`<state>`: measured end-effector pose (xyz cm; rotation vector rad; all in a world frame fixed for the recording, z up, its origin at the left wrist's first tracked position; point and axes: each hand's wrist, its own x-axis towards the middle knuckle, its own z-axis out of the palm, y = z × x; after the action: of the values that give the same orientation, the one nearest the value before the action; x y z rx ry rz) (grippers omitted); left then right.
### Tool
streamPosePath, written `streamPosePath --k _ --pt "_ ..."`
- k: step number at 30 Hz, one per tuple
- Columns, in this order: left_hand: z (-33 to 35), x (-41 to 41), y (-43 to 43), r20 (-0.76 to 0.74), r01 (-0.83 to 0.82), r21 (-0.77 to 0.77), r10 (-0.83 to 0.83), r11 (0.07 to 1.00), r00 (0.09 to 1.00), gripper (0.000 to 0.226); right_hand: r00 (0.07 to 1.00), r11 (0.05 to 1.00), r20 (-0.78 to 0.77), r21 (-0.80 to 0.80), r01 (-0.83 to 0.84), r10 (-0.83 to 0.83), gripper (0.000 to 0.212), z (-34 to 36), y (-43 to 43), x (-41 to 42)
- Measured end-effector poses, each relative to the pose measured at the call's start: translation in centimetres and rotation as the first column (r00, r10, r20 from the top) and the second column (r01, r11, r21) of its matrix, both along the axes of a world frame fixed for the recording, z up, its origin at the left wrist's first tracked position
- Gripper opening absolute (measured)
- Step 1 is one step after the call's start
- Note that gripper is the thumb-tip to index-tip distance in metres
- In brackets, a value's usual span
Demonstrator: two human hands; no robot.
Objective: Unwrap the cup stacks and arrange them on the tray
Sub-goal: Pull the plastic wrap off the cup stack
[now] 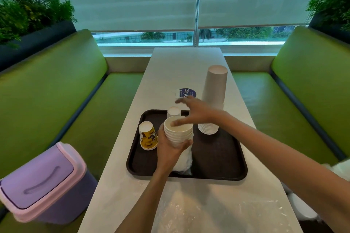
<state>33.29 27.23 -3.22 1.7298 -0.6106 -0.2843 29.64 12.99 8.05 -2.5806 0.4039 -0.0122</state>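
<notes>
In the grip of the left hand, fingers curled round its upper rims: a mouth-up stack of white paper cups, held over the near middle of the dark brown plastic tray, crumpled clear wrapper hanging beneath. Just above, the right hand, blurred, fingers spread and grasping nothing, thumb tip over the top cup's mouth. Also on the tray: a tall upside-down stack of white cups at far right, a yellow printed cup inverted at left, a small white inverted cup behind the held stack.
</notes>
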Motion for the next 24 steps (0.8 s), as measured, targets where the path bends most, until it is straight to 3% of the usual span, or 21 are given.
streamPosePath --k 3,11,19,24 --pt "-0.5 0.1 0.0 -0.018 0.008 0.014 -0.008 1.000 1.000 0.101 0.990 0.996 -0.144 0.089 0.011 0.002 0.090 -1.9 0.6 0.3" --pt "-2.1 -0.2 0.6 -0.121 0.069 0.054 -0.062 0.996 0.991 0.107 0.980 0.990 -0.196 0.127 0.066 -0.040 0.093 -3.0 0.3 1.3" --pt "-3.6 -0.1 1.0 -0.136 0.121 0.131 -0.103 0.984 0.985 0.096 0.964 0.983 -0.260 0.158 0.095 -0.051 0.094 -3.0 -0.3 2.2" --pt "-1.8 0.4 0.4 -0.057 0.049 0.146 -0.041 0.988 0.998 0.120 0.953 0.990 -0.299 0.107 0.093 -0.058 0.088 -2.4 -0.2 2.5"
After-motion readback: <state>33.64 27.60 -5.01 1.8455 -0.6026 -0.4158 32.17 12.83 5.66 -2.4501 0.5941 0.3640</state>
